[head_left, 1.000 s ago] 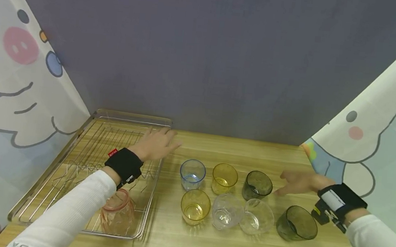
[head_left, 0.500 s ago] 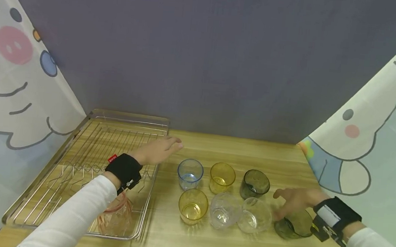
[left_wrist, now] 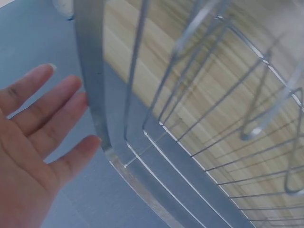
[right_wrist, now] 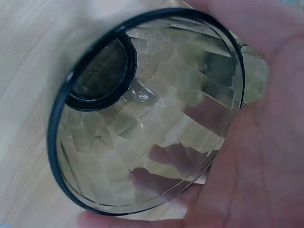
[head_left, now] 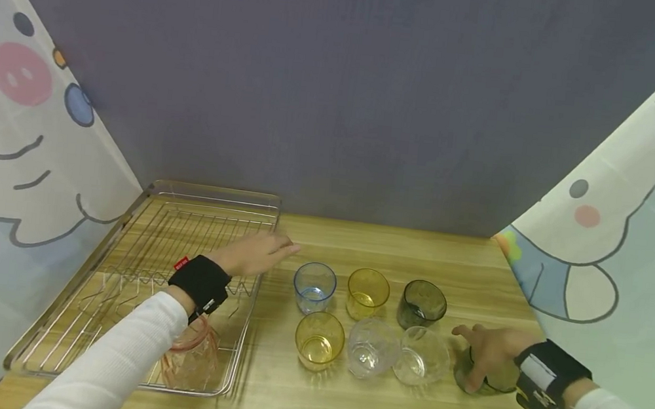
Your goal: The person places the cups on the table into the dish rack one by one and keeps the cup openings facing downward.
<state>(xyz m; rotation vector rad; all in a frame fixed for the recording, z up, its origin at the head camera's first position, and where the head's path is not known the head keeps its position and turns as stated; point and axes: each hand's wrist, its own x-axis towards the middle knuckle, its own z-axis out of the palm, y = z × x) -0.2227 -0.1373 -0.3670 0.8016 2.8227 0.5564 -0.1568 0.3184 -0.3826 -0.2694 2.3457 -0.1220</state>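
Observation:
My right hand (head_left: 493, 352) grips a smoky grey drinking glass (head_left: 505, 379) at the right end of the front row. Up close in the right wrist view, the wide dark rim of that glass (right_wrist: 54, 156) faces the camera, and fingers show through its faceted wall. My left hand (head_left: 254, 253) hovers over the right edge of the wire rack (head_left: 183, 223), holding nothing. Its fingers are spread and relaxed beside the metal frame in the left wrist view. A pink glass (head_left: 190, 362) stands in the rack's near right corner, partly behind the left forearm.
Behind are a blue-rimmed glass (head_left: 313, 292), a yellow glass (head_left: 367, 297) and another grey glass (head_left: 421, 309). Another yellow glass (head_left: 318, 345) and two clear glasses, one at the centre (head_left: 371, 353), fill the front row. A dark panel (head_left: 337, 100) closes off the table's back.
My right hand has come down toward me onto the front grey glass and taken hold of it. The left hand has drawn slightly nearer, still over the rack's edge.

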